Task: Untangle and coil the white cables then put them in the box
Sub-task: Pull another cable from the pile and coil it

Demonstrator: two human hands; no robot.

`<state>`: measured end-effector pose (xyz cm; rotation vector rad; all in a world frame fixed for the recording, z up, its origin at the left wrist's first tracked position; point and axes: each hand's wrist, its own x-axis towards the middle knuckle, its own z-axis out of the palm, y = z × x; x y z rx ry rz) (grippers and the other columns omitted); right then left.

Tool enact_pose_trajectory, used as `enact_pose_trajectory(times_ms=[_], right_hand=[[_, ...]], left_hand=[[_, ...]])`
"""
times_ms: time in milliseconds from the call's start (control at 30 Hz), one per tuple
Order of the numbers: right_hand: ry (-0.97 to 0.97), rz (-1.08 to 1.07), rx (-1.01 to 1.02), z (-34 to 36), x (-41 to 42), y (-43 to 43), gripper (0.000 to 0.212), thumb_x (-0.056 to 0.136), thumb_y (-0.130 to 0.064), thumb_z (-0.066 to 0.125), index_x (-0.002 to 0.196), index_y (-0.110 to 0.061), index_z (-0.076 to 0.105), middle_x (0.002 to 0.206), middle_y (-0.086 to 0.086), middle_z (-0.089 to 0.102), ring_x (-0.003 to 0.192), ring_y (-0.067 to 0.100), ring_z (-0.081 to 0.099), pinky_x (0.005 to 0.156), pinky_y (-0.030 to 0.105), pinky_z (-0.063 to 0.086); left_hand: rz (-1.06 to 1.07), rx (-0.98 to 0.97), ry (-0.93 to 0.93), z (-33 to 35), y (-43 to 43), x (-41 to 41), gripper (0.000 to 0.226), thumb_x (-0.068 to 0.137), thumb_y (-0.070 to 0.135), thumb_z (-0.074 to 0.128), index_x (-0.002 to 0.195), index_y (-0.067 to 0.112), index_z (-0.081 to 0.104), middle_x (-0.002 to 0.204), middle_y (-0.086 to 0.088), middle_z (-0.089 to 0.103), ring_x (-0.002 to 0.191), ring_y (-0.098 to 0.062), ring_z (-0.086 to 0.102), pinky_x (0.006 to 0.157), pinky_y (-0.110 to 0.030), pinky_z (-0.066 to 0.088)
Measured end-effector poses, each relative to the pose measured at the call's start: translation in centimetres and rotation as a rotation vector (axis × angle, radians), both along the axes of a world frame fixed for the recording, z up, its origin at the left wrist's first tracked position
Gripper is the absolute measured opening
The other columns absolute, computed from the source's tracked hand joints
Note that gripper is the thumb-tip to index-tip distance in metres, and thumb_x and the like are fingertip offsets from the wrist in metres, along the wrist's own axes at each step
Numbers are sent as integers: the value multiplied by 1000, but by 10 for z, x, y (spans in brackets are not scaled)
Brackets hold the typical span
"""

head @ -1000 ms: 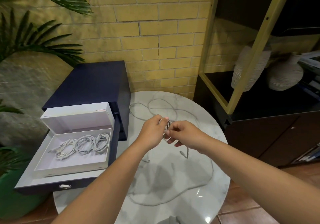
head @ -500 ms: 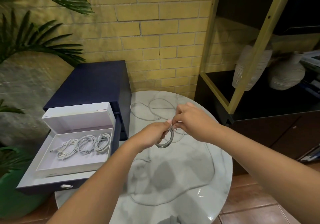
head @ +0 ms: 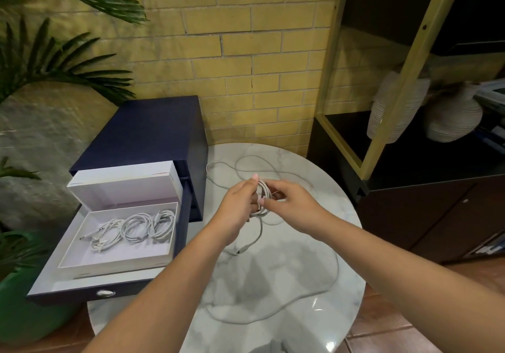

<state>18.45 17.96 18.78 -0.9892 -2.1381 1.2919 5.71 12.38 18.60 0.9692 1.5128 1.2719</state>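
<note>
Above the round marble table (head: 300, 331), gripping a small coil of white cable (head: 263, 198) between both hands, just clear of the tabletop. Left hand (head: 239, 205) curled round the coil's left side, one fingertip raised at the top; right hand (head: 291, 206) pinching the right side with bent fingers. Holding it on edge, seen nearly edge-on as a narrow oval, long axis running up and down the view. From the bottom of the coil, letting a loose tail drop toward the marble, ending in a plug (head: 241, 250) just beside the left forearm; cannot tell which way the plug faces. Beyond that, leaving loose cable (head: 335, 276) on the table in a wide loop sweeping right and round toward the near edge, with further loops (head: 218, 165) lying on the far side past the hands; cannot tell whether one cable or two. To the left, in the pulled-out drawer (head: 43, 290) of a navy cabinet (head: 153, 126), an open white box (head: 117, 265) with its lid (head: 123, 180) raised at the back. Inside, three coiled cables (head: 135, 229) lying flat, side by side in a row running left to right, well apart from the hands.
</note>
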Motion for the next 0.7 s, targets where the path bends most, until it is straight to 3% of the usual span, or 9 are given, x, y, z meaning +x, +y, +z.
enact_pose_trajectory(times_ms=[100,233,333,400,467,567,700], right_hand=[[119,-41,-168,0,-1,2,27,89,-8,61,112,-21,67,100,0,72,94,12,66,88,29,50],[168,-52,-253,2,0,8,29,88,-2,59,114,-16,65,93,5,69,82,11,63,80,27,49],[247,-68,-383,4,4,13,39,90,-1,59,127,-12,53,90,12,65,80,19,63,78,30,50],[311,-23,-482,6,6,14,42,91,0,58,129,-14,48,80,6,66,74,14,65,71,23,51],[347,10,-542,7,9,15,42,92,0,56,130,-15,46,76,4,67,71,12,66,70,22,51],[315,7,-516,7,11,18,42,93,-2,55,132,-16,45,80,7,64,71,11,64,68,22,50],[178,37,-299,10,8,20,45,91,-2,59,131,-19,48,85,8,61,73,11,61,69,21,49]], left_hand=[[2,26,2,1,2,1,38,102,39,37,73,22,55,59,3,40,53,-9,38,53,-23,28],[-4,18,68,-3,6,-5,41,101,40,41,68,16,51,64,-3,54,60,-16,53,63,-32,49],[-8,16,151,-8,5,-13,34,99,40,44,84,14,58,85,-7,65,81,-22,64,79,-36,55],[-19,46,164,-10,4,-16,16,100,36,44,102,25,55,104,-6,63,91,-16,63,78,-28,51],[-86,92,166,-9,4,-19,15,101,28,45,111,34,54,110,-6,61,96,-16,62,82,-29,51],[-158,89,263,-8,5,-23,17,99,22,50,109,28,62,104,-3,68,99,-24,63,89,-36,51],[-202,31,511,-2,6,-27,11,96,21,55,105,18,62,98,1,68,87,-13,60,75,-22,45]])
